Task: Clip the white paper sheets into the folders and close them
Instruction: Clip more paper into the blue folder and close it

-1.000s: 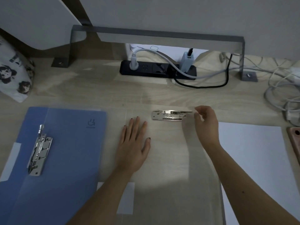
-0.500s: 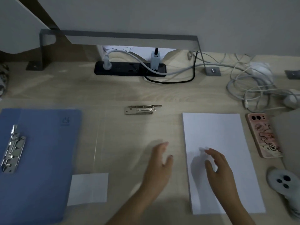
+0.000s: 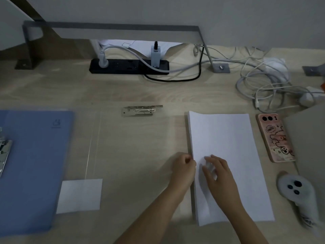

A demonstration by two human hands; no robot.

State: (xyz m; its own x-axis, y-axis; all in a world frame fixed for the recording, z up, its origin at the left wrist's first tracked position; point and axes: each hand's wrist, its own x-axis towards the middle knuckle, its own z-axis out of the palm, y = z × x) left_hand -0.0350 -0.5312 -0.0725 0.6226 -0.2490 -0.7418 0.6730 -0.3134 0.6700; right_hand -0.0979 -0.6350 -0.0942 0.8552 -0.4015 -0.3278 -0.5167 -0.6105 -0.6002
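A stack of white paper sheets [image 3: 225, 138] lies at the right of the wooden desk. My left hand [image 3: 183, 166] sits at the stack's left edge, its curled fingers pinching that edge. My right hand [image 3: 218, 175] rests on top of the paper with its fingers spread. A clear folder [image 3: 131, 147] lies open in the middle; its metal clip [image 3: 140, 110] is at the far edge and a white label [image 3: 80, 195] at the near left. At the far left an open blue folder [image 3: 35, 164] shows its own metal clip [image 3: 3, 152].
A pink-cased phone [image 3: 274, 138] lies right of the paper. Nearer me is a white controller [image 3: 295, 191]. A black power strip [image 3: 129, 66] sits at the back under a grey metal frame. White cables [image 3: 263, 85] are tangled at the back right. A grey panel [image 3: 309, 138] fills the right edge.
My view swung right. My right hand left the clear folder's clip and my left hand left the folder; both came to the paper stack, left at its edge, right on top.
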